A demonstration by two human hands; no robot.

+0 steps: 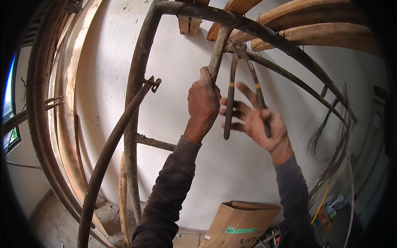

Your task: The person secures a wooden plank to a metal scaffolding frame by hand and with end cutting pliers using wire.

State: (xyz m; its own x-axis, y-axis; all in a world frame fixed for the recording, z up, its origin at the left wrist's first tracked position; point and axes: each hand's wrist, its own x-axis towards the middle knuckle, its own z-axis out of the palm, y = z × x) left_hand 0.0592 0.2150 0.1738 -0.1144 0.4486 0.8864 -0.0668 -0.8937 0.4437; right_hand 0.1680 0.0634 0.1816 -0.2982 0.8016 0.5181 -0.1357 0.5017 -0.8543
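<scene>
My left hand [203,103] is wrapped round a short upright steel tube [219,53] of a scaffold frame [138,74], just under its curved top bar. Beside it, my right hand [258,120] holds a pair of end-cutting pincers [231,91] with dark handles and yellow bands. The handles are spread apart. One lies against the palm by the thumb, and the loosely stretched fingers reach behind the other. The pincers' head [239,48] points up, at a thinner bar [289,76] near the tube. Whether the jaws touch anything there, I cannot tell.
Wooden beams [314,35] cross overhead at the right. Long planks [68,91] lean at the left near a loose curved pole [109,157]. Dark tie wires [320,132] hang at the right. A cardboard box [240,223] stands below against the white wall [173,111].
</scene>
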